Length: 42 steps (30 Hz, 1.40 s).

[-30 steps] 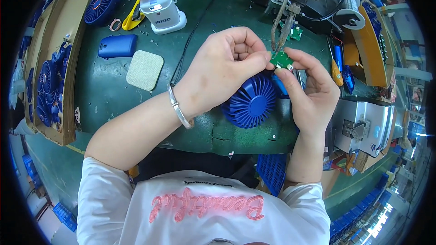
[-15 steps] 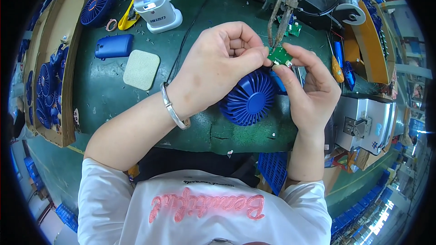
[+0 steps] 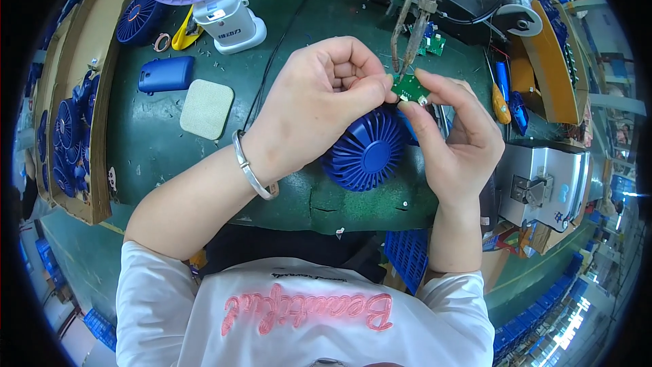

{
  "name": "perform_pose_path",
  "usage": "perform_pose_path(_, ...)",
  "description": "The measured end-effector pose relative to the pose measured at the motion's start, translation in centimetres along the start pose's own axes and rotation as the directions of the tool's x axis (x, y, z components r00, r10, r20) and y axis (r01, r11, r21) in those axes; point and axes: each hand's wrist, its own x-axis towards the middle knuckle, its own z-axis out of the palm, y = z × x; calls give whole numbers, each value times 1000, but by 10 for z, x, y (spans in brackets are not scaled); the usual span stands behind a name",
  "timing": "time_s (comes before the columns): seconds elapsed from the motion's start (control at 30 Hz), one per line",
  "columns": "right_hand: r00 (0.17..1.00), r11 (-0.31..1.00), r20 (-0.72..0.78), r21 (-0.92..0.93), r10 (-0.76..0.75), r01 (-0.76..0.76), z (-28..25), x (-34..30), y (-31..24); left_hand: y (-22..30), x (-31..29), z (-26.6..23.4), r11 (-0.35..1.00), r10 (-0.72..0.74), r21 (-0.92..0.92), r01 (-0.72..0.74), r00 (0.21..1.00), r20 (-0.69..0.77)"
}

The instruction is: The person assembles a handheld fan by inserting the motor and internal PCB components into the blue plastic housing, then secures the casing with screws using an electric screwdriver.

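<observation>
A small green circuit board (image 3: 411, 88) is pinched at its right side between thumb and forefinger of my right hand (image 3: 462, 132). The thumb and forefinger of my left hand (image 3: 329, 88) are pressed together at the board's left edge; what lies between them is hidden. Right above the board come down the two metal prongs of a soldering machine (image 3: 410, 44), their tips at or very near its upper edge. A dark blue fan head (image 3: 372, 153) lies on the bench just below the board, partly behind my left hand.
A beige pad (image 3: 207, 109), a blue casing (image 3: 166, 74) and a purple-and-white fan (image 3: 231, 22) are on the left. A cardboard box (image 3: 100, 156) holds blue fan parts. At the right are a solder spool (image 3: 521, 12), an orange-handled tool (image 3: 501, 107) and a metal case (image 3: 540, 183).
The whole picture has shifted slightly left and down. Both hands keep nearly the same pose, with the circuit board still beneath the soldering prongs.
</observation>
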Motion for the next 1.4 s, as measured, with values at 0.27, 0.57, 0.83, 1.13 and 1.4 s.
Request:
perform_pose_path(0.27,1000,1000,-7,3,23,-23,1,0,0,-2,1,0,1000,14,-15,-14,1000,-16)
perform_pose_path(0.57,1000,1000,-11,-8,2,-2,1,0,0,-3,0,0,1000,3,9,-3,1000,-17)
perform_pose_path(0.83,999,998,12,-37,52,-52,2,-2,-1,-5,0,0,999,-32,-6,32,999,-17)
perform_pose_path(1.13,996,995,26,-52,83,-82,4,-3,-2,-10,-1,-3,999,-43,13,43,999,-10)
perform_pose_path(1.4,990,991,57,-60,125,-122,3,-4,-2,-9,-3,-5,998,-62,12,62,998,-10)
